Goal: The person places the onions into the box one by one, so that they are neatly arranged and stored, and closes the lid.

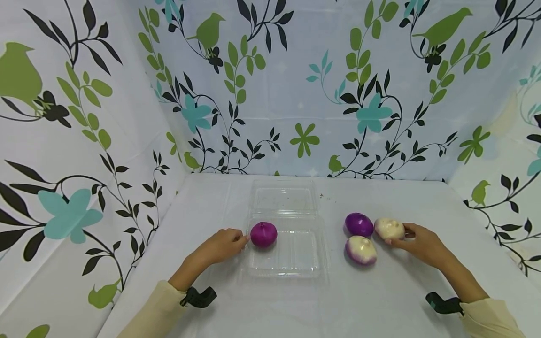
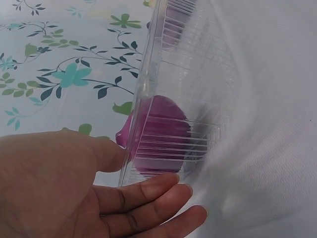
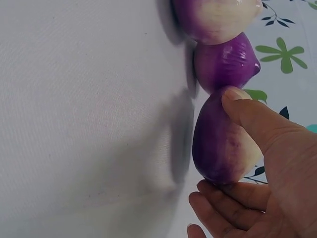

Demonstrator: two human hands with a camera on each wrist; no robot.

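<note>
A clear plastic clamshell container [image 1: 291,270] lies with its lid opened back on the table. In its left part sits a magenta onion [image 1: 264,234], seen through the ribbed wall in the left wrist view. My left hand [image 1: 226,245] holds the container's left edge, thumb at the rim and fingers along the outer wall. To the right, my right hand [image 1: 422,243] grips a cream-and-purple onion [image 1: 389,229] between thumb and fingers. Beside that one are a deep purple onion [image 1: 359,224] and another cream-and-purple onion [image 1: 361,250], close together on the table.
A white cloth covers the table [image 1: 380,300]. Patterned curtains [image 1: 270,94] with birds and leaves stand behind and at both sides. Small dark specks lie behind the onions, near the container lid [image 1: 283,199].
</note>
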